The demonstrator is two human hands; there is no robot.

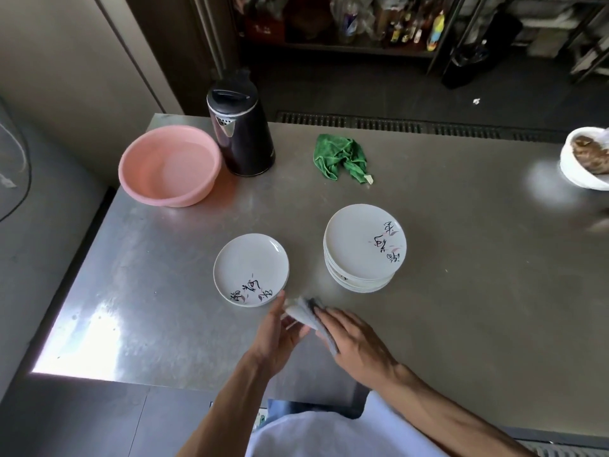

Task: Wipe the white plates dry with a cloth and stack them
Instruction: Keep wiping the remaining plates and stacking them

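A single white plate [251, 269] with black brush lettering lies flat on the steel table [461, 258]. To its right stands a stack of several like plates [364, 249]. Just in front of the single plate, a folded grey-white cloth [304, 313] sits between my two hands. My left hand [280, 338] holds the cloth's left side, thumb up near the plate's rim. My right hand [354, 341] lies over the cloth's right side with its fingers curled on it. Neither hand touches a plate.
A pink basin [169, 164] and a dark kettle [240, 133] stand at the table's back left. A crumpled green cloth [341, 156] lies behind the stack. A white bowl with brown food [585, 159] sits at the far right edge. The table's left edge drops off beside the basin.
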